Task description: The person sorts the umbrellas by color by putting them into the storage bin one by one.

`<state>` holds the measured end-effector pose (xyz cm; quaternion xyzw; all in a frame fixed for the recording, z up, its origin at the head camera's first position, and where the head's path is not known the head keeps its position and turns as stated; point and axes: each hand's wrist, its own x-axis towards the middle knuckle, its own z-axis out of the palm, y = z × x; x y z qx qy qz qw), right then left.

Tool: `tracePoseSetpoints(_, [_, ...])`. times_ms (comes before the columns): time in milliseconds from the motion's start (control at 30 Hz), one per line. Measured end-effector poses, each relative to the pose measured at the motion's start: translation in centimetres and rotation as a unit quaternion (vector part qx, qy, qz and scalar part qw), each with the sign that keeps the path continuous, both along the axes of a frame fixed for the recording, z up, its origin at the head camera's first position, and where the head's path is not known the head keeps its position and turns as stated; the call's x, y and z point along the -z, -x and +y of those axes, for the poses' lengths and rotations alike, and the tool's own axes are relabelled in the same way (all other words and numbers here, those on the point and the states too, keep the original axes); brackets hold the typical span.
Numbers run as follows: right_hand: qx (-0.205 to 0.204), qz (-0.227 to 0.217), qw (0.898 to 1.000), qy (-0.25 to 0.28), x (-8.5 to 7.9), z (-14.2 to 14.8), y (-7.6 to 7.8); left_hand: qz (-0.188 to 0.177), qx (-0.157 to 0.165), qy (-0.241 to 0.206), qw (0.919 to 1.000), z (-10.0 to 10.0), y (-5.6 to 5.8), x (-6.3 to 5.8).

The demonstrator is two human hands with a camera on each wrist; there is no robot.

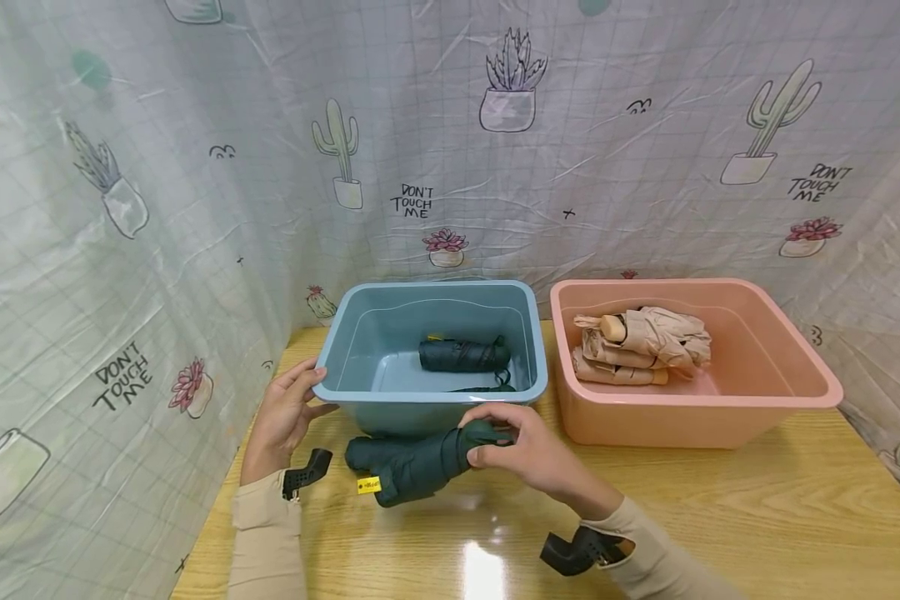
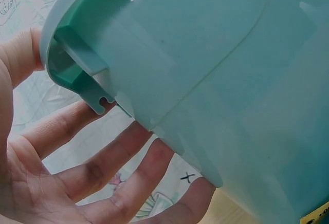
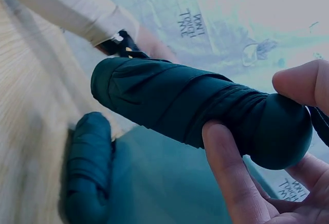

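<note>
My right hand (image 1: 521, 450) pinches a dark green folded umbrella (image 1: 423, 471) by its rounded handle end, between thumb and fingers. The umbrella is tilted in front of the blue bin (image 1: 427, 397), with a yellow tag (image 1: 369, 485) at its far end. Behind it, a second dark green umbrella (image 3: 90, 167) lies on the table by the bin, partly hidden in the head view. At the bin's left front corner, my left hand (image 1: 288, 408) grips the rim, thumb on top and fingers against the outer wall (image 2: 205, 80). Inside the bin lies another dark umbrella (image 1: 461, 356); part of one more shows behind the front rim.
To the right stands a pink bin (image 1: 690, 421) with several beige folded umbrellas (image 1: 645, 342) heaped at its left side. Both bins stand on a wooden table (image 1: 720, 517). A printed curtain (image 1: 450, 150) hangs close behind the bins and along the left.
</note>
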<state>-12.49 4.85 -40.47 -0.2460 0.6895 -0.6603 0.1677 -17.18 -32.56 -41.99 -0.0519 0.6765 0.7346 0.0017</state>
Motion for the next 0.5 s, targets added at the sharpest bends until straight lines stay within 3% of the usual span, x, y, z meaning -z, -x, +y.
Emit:
tracePoseSetpoints(267, [-0.012,-0.047,0.999,0.019,-2.0,0.7,0.2,-0.003,-0.005,-0.008,0.9999,0.0,0.1,0.0])
tracePoseSetpoints(500, [-0.006,-0.046,0.999,0.025,-3.6,1.3,0.4,-0.002,-0.011,-0.014,0.9998,0.1,0.1,0.0])
